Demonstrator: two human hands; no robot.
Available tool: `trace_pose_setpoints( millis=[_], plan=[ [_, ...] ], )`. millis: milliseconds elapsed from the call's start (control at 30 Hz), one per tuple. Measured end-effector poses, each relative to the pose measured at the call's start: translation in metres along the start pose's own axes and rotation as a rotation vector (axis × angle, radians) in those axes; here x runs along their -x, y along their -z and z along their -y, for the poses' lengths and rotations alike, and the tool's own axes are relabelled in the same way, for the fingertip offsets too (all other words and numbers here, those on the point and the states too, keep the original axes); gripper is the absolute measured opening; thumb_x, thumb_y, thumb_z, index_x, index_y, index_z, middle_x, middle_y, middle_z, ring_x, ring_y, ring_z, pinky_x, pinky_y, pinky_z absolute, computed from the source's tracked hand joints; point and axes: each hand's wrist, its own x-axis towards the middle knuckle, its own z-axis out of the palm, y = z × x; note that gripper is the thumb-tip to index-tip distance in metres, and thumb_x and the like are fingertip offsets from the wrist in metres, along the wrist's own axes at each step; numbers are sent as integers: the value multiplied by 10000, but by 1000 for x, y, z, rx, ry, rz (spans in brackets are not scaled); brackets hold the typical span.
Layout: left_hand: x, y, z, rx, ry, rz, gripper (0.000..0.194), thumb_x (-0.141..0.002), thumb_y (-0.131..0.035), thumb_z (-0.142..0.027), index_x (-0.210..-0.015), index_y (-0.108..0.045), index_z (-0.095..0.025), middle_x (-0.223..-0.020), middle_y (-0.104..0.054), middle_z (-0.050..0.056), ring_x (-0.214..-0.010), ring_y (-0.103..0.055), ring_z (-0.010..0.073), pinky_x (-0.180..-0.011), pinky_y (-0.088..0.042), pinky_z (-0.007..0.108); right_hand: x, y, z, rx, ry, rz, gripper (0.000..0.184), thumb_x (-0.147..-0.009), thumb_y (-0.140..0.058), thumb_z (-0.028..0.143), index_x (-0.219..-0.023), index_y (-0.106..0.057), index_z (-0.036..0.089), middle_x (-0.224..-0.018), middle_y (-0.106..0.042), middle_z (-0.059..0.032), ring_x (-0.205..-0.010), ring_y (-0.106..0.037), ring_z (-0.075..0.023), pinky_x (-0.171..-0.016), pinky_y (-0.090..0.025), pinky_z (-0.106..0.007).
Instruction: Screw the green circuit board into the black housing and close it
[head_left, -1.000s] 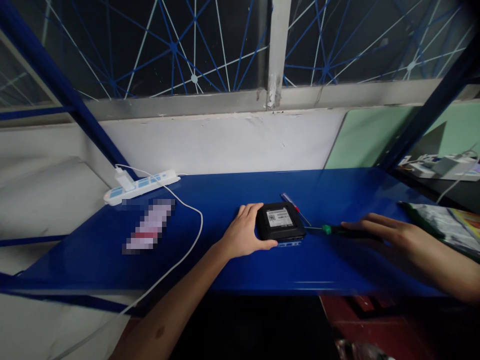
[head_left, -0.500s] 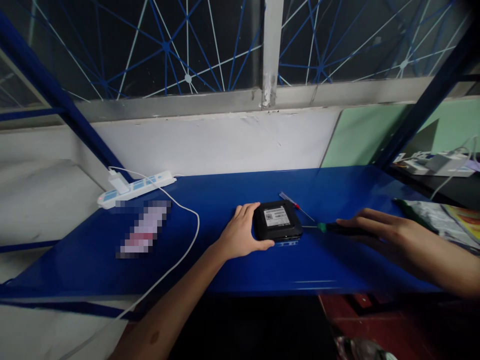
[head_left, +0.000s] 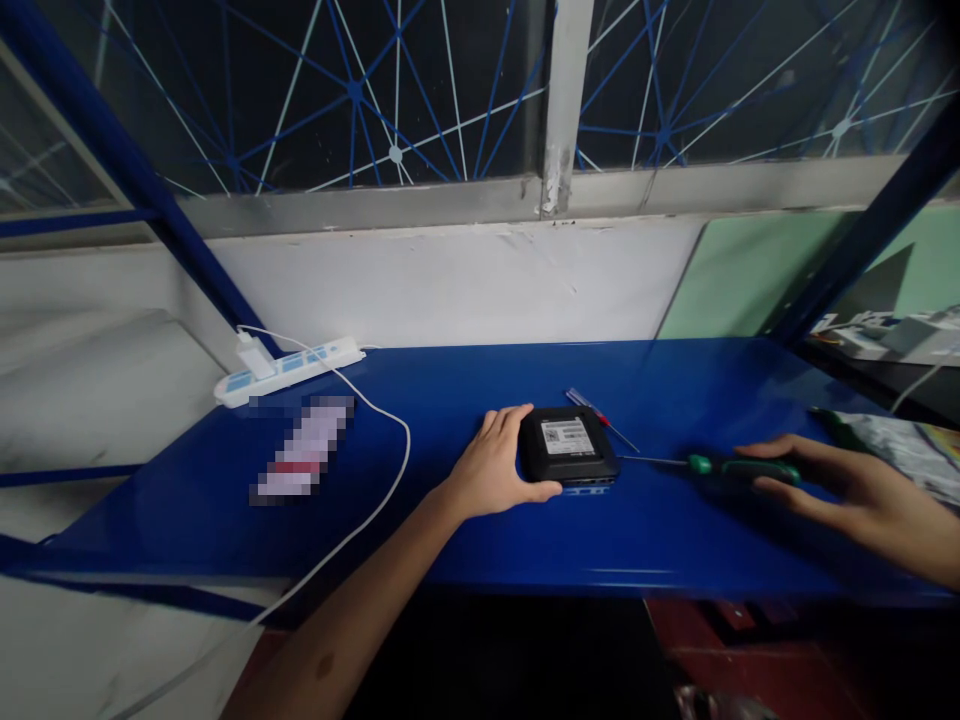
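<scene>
A flat black set-top-box-like device (head_left: 536, 462) lies on the blue table with its white label (head_left: 564, 437) facing up. My left hand (head_left: 491, 465) is closed around its left side, fingers at the back and thumb along the front edge. In my right hand (head_left: 832, 490), a screwdriver (head_left: 761, 470) with a green and black handle is held between thumb and fingers. Its long thin shaft points left, and the tip is at or close to the device's right side; contact is unclear. Behind the device lies a smaller screwdriver (head_left: 604, 422) with a clear handle and red collar.
A white power strip (head_left: 341, 352) with a plugged-in charger (head_left: 256, 355) stands at the back left. Its white cable (head_left: 407, 440) curves across the table (head_left: 435, 375). A pixelated object (head_left: 304, 450) lies at left, and a shiny bag (head_left: 892, 445) at the right edge.
My right hand has drawn the screwdriver to the right, and more of its shaft and handle shows. My left hand keeps its hold on the device. The whole view has shifted slightly.
</scene>
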Motion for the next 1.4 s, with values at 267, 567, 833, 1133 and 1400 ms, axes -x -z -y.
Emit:
trace_pose_setpoints(
  millis=[267, 567, 833, 1133, 1400],
  plan=[
    [0, 0, 2, 12, -13, -5, 1048, -687, -774, -608, -1522, -263, -234, -1525, -384, 153, -1410, -317, 417, -1096, -376, 627, -32, -1, -8, -63, -130, -137, 277, -849, -520, 553, -942, -638, 320, -848, -767, -51, -810, -732, -309, -748, -581, -400],
    [1, -2, 4, 14, -24, -22, 1059, -687, -785, -612, -1529, -260, -241, -1529, -389, 148, -1411, -328, 401, -1115, -364, 603, -65, -47, 2, 310, -126, -213, 328, -882, -467, 575, -970, -520, 264, -941, -726, -143, -801, -711, -334, -630, -537, -406],
    [1, 2, 2, 9, 12, 49, 1120, -721, -728, -684, -1579, -151, -251, -1590, -312, 155, -1459, -263, 432, -1129, -327, 642, -99, -32, 30, 339, 75, -304, 576, -933, -448, 587, -1248, -530, 112, -1180, -601, -246, -988, -661, -327, -906, -526, -468],
    [1, 1, 2, 16, -14, -33, 1099, -653, -827, -526, -1524, -244, -194, -1514, -393, 168, -1409, -352, 392, -1137, -364, 575, -122, -78, 95, 276, 464, 263, 733, -828, -568, 704, -1338, -583, 177, -1222, -681, -166, -1119, -646, -361, -976, -492, -587],
    [2, 2, 4, 93, -12, -64, 1089, -612, -860, -442, -1488, -257, -209, -1459, -418, 173, -1349, -420, 403, -1087, -412, 593, -106, -78, 80, 161, 320, 367, 1178, -657, -728, 715, -1569, -286, 113, -1593, -333, -241, -1438, -380, -433, -1152, -377, -588]
  ],
)
